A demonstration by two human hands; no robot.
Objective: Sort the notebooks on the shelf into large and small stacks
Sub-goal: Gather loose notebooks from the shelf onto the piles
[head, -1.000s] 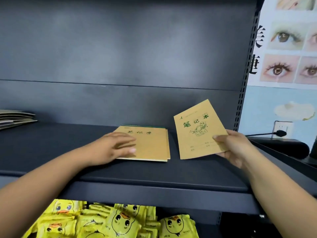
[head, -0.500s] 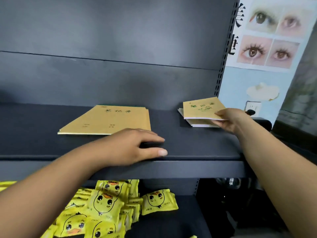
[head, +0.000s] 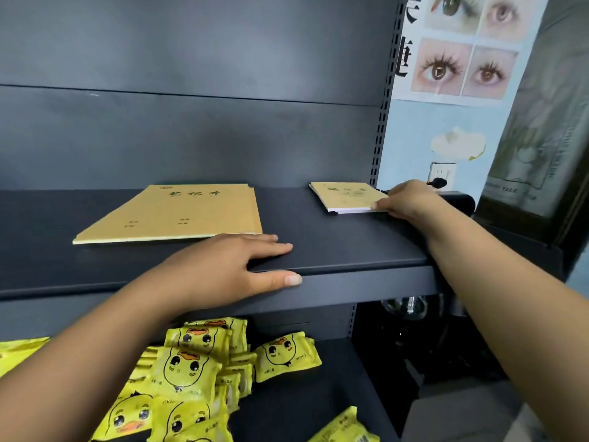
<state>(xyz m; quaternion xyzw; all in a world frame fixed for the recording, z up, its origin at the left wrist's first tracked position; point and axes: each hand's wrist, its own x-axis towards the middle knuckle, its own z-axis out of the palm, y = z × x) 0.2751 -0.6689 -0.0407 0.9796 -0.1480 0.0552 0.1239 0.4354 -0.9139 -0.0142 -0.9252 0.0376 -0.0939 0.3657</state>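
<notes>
A stack of large tan notebooks (head: 188,212) lies flat on the dark shelf (head: 350,250), left of centre. A stack of small tan notebooks (head: 345,196) sits at the shelf's right end, near the upright. My right hand (head: 408,199) is at that small stack's right edge, its thumb on the near corner of the top small notebook, which lies flat on the pile; its fingers are hidden. My left hand (head: 223,269) rests flat on the shelf's front edge, just in front of the large stack, fingers straight and holding nothing.
Several yellow duck-print packets (head: 191,368) lie heaped on the lower shelf. A perforated shelf upright (head: 382,122) stands behind the small stack. Right of it are a wall poster (head: 459,59), a socket (head: 443,173) and a black device (head: 459,202).
My right hand carried a small notebook to the right and laid it flat on the small stack. My left hand left the large stack and settled on the shelf's front edge.
</notes>
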